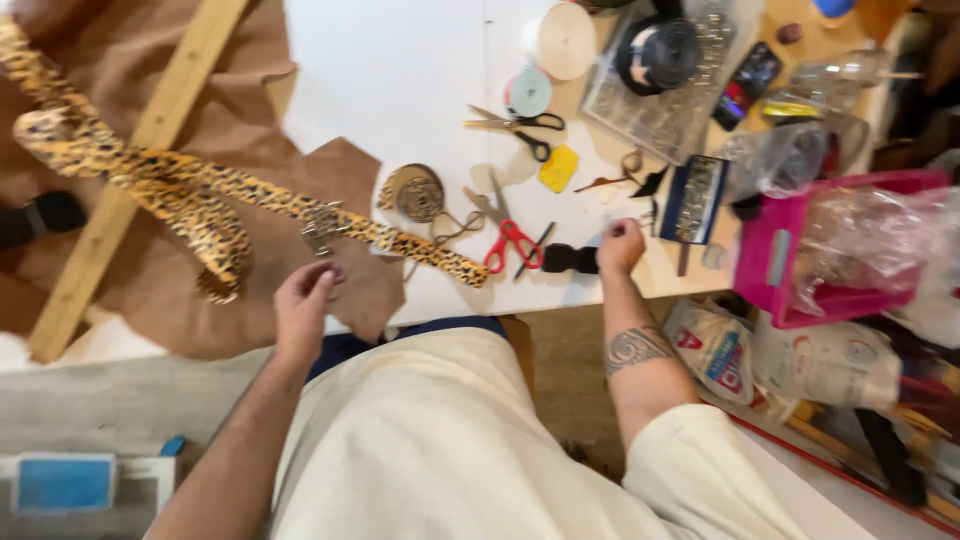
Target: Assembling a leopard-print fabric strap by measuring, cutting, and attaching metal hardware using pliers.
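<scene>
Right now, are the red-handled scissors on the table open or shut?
Open. The red-handled scissors lie flat on the white table, their two handle loops spread apart and the blades parted toward the upper left.

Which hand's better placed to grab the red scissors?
Right, probably. The right hand rests on the table edge close to the red scissors; the left hand sits farther off, by the leopard-print strap.

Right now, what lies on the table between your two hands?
In the head view, the leopard strap's end, red scissors and a black clip.
</scene>
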